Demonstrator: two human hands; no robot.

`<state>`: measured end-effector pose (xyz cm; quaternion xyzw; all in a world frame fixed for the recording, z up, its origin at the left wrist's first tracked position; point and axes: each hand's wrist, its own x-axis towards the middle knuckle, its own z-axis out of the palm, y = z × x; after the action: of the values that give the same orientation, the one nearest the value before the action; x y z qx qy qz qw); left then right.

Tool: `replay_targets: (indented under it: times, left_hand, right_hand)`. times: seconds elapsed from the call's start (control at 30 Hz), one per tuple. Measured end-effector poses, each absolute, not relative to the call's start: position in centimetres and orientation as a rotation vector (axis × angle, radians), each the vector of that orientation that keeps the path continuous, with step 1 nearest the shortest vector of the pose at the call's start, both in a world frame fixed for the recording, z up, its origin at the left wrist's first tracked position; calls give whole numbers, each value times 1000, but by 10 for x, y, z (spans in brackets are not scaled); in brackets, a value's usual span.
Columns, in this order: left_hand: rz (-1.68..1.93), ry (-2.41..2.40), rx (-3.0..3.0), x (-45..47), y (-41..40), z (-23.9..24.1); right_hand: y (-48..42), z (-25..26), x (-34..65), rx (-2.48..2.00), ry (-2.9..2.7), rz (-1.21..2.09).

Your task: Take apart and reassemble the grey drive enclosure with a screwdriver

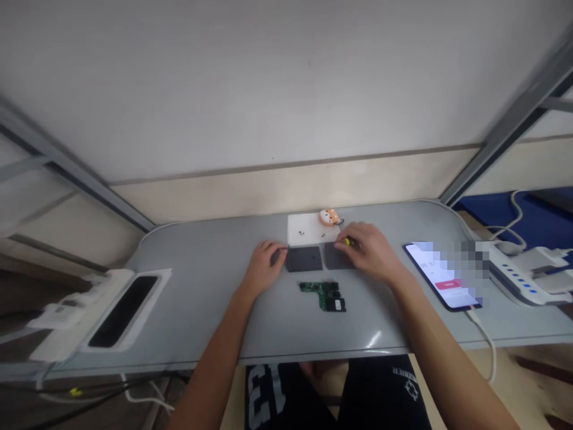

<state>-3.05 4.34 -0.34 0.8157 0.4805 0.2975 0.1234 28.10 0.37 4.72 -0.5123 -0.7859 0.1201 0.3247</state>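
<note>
My right hand (369,251) is closed around a small yellow-and-black tool (348,241), perhaps a screwdriver; its tip is hidden. Beneath it lies a flat dark panel (333,258), partly covered by the fingers. My left hand (265,266) is curled at the left edge of another flat dark panel (305,259). Something dark shows between its thumb and fingers, too small to name. Nearer to me rests a green circuit board (323,295) with black parts. Behind the panels, a white sheet (308,222) carries several tiny dark pieces, probably screws, and an orange-and-white animal-shaped item (330,217).
On the grey table (201,298), a lit phone (443,278) with a cable lies at the right, beside a white power strip (514,278). A dark phone-like slab (123,310) on white packaging lies at the left. Metal posts and a wall bound the back.
</note>
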Motion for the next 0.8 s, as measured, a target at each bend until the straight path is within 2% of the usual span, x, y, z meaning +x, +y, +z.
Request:
replay_targets:
  times: [0.27,0.5,0.8]
  left_hand:
    - [863,1390,2410,-30,45,-5]
    - [896,1381,2398,-31,47,-10]
    - [979,1348,2394,-33,48,-10]
  right_hand:
    - [-88,25,256,-1238,-2363,369]
    - [-89,-1,257,-1286,-2240,328]
    - [-96,2,256,-1277,-2177,236]
